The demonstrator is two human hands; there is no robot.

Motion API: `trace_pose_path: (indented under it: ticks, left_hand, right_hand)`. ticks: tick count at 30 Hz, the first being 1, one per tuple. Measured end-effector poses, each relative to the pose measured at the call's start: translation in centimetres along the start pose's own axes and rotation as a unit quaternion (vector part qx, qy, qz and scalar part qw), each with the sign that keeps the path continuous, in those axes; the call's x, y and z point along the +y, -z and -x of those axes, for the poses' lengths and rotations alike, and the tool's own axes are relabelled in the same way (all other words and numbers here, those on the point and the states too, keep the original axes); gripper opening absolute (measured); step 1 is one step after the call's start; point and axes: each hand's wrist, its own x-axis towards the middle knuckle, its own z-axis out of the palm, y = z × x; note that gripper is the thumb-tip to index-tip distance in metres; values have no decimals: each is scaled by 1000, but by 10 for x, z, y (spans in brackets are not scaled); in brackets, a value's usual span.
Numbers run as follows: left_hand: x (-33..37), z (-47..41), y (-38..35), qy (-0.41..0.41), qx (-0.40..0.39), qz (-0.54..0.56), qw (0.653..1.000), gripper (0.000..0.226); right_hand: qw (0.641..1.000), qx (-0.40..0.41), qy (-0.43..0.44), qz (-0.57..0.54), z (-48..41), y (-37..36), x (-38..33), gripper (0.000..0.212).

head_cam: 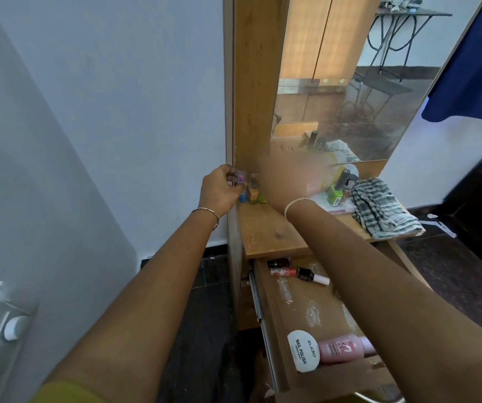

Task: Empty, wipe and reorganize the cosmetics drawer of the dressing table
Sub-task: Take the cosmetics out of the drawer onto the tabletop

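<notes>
The wooden drawer [289, 298] is pulled open below the dressing table top [266, 231]. In it lie a few nail polish bottles [289, 270] at the back and a pink bottle with a white cap [333, 349] at the front. My left hand [219, 189] pinches a small bottle with a pink cap [241, 178] at the table top's back left corner, beside other small bottles [253, 193]. My right hand [289, 175] hovers over the table top, motion-blurred, and its fingers cannot be made out.
A mirror [350, 91] stands behind the table top. A green bottle [335, 193] and others stand at the back right. A striped cloth [379, 210] lies on the right end. A wall [103, 112] is at left, with a switch plate [4, 333].
</notes>
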Motion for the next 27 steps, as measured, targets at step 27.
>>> trace_pose_path:
  ticks: [27]
  left_hand:
    - [14,49,4,-16,11,-1,1000,30]
  right_hand:
    - [993,59,-38,-92,60,14,19,28]
